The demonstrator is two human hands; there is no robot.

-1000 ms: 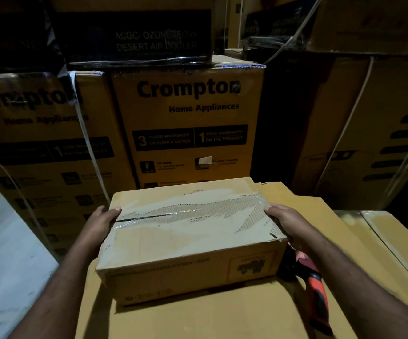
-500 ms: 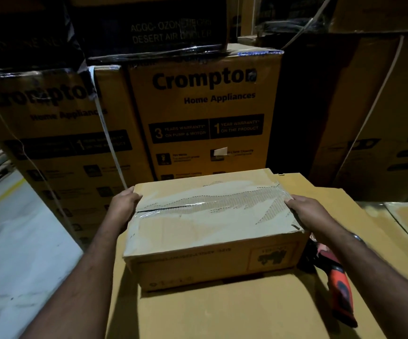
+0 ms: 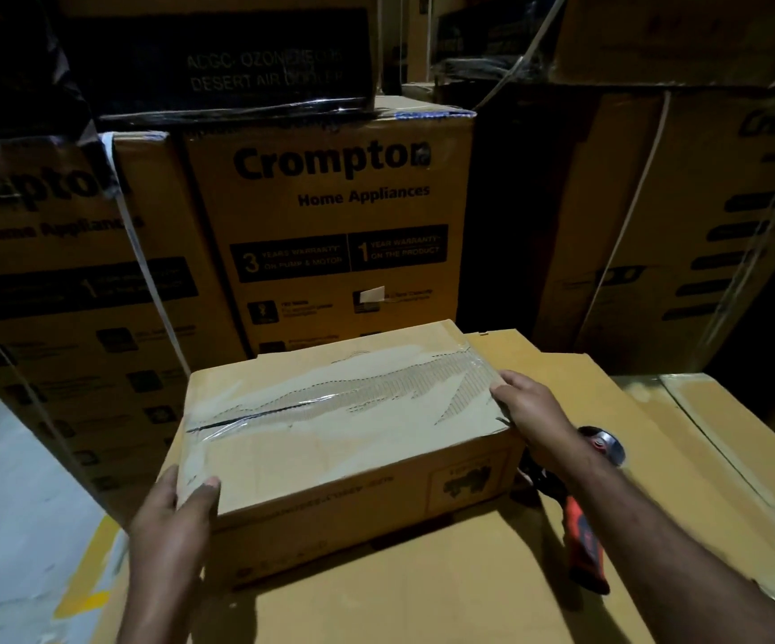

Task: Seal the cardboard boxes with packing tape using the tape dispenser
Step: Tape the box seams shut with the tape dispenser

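Your left grip (image 3: 172,518) clamps box (image 3: 330,439) corner, right grip (image 3: 529,411) clamps its edge; turning may knock tape dispenser (image 3: 583,541), lower right

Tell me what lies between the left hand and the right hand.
The small cardboard box, its top seam taped, fills that stretch in the head view: the left hand holds its near left corner, the right hand its right edge.
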